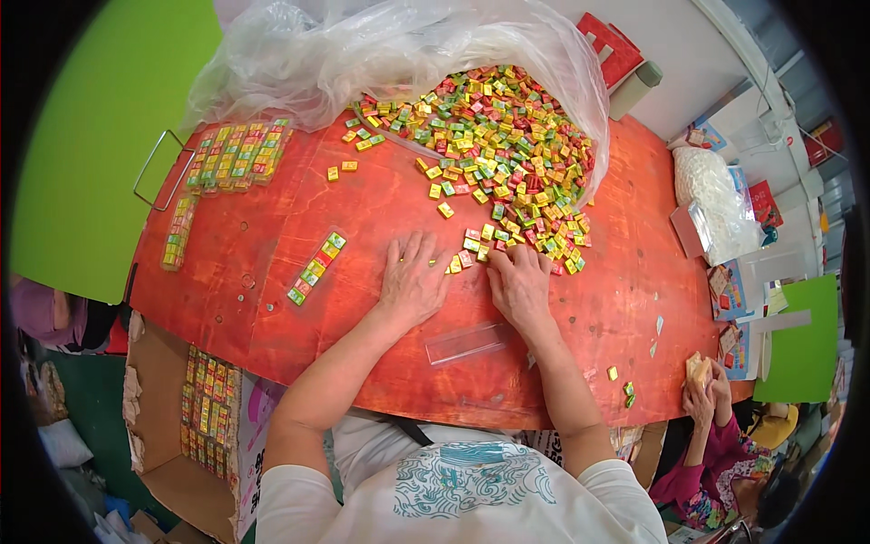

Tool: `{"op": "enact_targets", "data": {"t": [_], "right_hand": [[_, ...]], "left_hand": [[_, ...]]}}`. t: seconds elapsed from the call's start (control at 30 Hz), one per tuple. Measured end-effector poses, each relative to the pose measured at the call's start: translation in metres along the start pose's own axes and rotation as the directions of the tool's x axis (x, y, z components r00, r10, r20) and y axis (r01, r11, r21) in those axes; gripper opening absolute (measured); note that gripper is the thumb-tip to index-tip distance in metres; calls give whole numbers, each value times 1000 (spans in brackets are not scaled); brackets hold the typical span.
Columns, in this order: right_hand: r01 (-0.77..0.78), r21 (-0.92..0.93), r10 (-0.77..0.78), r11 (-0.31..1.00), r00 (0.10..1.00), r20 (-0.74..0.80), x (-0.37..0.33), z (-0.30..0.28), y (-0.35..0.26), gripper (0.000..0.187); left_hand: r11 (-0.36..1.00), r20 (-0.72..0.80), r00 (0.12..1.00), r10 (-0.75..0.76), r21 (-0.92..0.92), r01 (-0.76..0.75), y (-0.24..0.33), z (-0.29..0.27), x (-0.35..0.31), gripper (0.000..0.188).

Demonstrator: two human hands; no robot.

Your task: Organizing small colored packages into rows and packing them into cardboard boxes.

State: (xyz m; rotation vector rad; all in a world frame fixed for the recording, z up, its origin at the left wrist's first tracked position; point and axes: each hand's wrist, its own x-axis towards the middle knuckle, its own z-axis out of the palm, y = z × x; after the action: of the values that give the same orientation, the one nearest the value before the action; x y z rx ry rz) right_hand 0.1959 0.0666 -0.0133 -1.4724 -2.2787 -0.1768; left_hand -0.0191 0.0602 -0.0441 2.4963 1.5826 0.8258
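Observation:
A big pile of small wrapped candies (507,136), in yellow, red, green and orange, spreads from an open clear plastic bag (299,54) onto the red table. My left hand (413,279) lies on the tabletop with its fingers stretched out, just left of a few loose candies (466,259). At the pile's near edge, my right hand (522,288) has its fingers bent down among the candies; its fingertips are hidden. Between my forearms lies a clear plastic tray (467,344) with nothing in it. A narrow tray filled with a row of candies (316,268) rests left of my left hand.
Filled trays (237,156) are stacked at the far left beside a metal handle (156,172). Below the table's left edge, a cardboard box (149,399) holds more filled trays. Another person's hands (705,392) hold something at the right. A bottle (636,89) stands behind the pile.

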Motion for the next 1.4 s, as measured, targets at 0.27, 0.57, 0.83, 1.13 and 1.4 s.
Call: {"op": "enact_targets", "data": {"t": [0.27,0.57,0.83,1.13,1.4], "right_hand": [[-15,34,14,999,1000,18,6,-4,-8,30],[84,123,-90,989,995,47,7,-2,3,33],[163,233,-190,959,977,98,13,-8,4,41],[127,253,-180,959,963,201,23,1,-5,46],[119,361,-195,925,964,181,20,5,-10,38]], "left_hand": [[1000,29,1000,-9,18,8,1,-2,1,40],[979,-42,998,-54,-200,44,-15,-18,1,54],[961,171,961,-216,-135,240,-24,-80,-25,63],[958,308,907,-288,82,276,12,-49,-10,58],[967,216,944,-248,114,228,10,-35,-10,34]]}}
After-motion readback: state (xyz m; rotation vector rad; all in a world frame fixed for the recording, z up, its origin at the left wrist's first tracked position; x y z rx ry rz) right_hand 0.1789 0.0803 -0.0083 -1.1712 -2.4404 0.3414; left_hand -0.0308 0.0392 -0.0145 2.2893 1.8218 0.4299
